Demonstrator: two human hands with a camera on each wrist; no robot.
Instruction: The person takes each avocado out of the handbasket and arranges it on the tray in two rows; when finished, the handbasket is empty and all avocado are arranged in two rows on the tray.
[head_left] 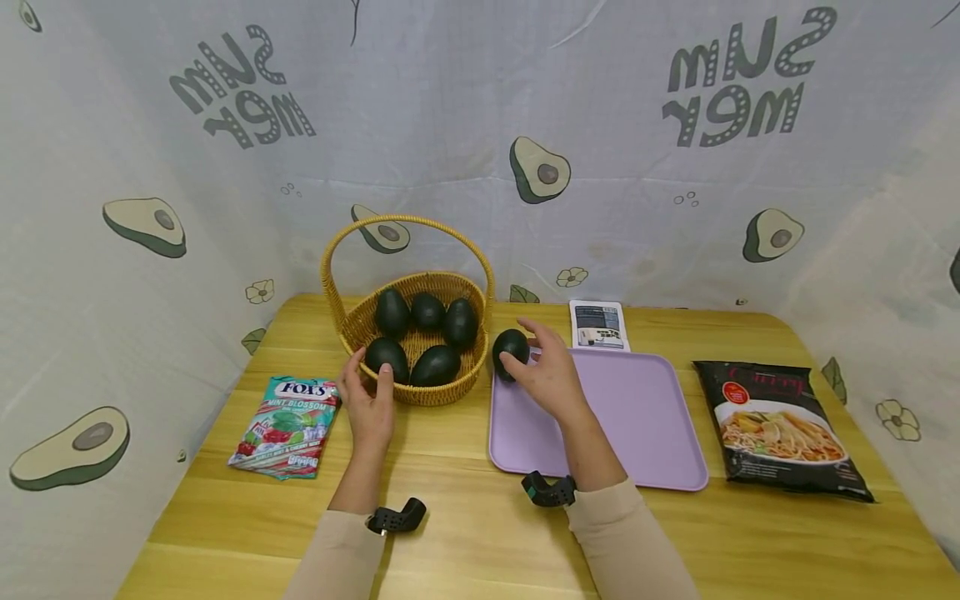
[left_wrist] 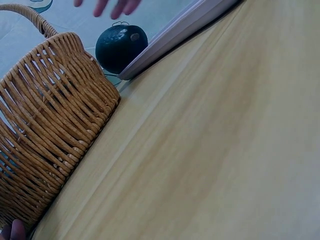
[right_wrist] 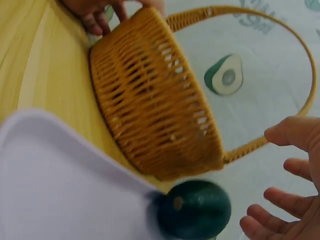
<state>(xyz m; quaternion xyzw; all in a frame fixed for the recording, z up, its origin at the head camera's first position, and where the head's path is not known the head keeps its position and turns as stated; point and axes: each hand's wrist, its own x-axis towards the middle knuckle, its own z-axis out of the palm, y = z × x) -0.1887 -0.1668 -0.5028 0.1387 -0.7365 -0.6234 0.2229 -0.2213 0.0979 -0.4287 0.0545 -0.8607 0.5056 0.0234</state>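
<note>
A dark green avocado (head_left: 511,353) sits at the far left corner of the lilac tray (head_left: 622,417). My right hand (head_left: 551,371) is beside it with thumb and fingers spread; the right wrist view shows a gap between those fingers and the avocado (right_wrist: 197,210). Left of the tray stands a yellow wicker basket (head_left: 442,393) with a tall handle, holding several avocados (head_left: 437,365). At the basket's near left side is my left hand (head_left: 369,412), thumb and fingers extended against the rim. Only a fingertip (left_wrist: 18,230) of it shows in the left wrist view.
A teal Fox's candy bag (head_left: 288,427) lies left of the basket. To the tray's right is a black noodle packet (head_left: 780,429). Behind the tray lies a white printed packet (head_left: 598,323). A patterned cloth (head_left: 465,100) hangs along the table's back.
</note>
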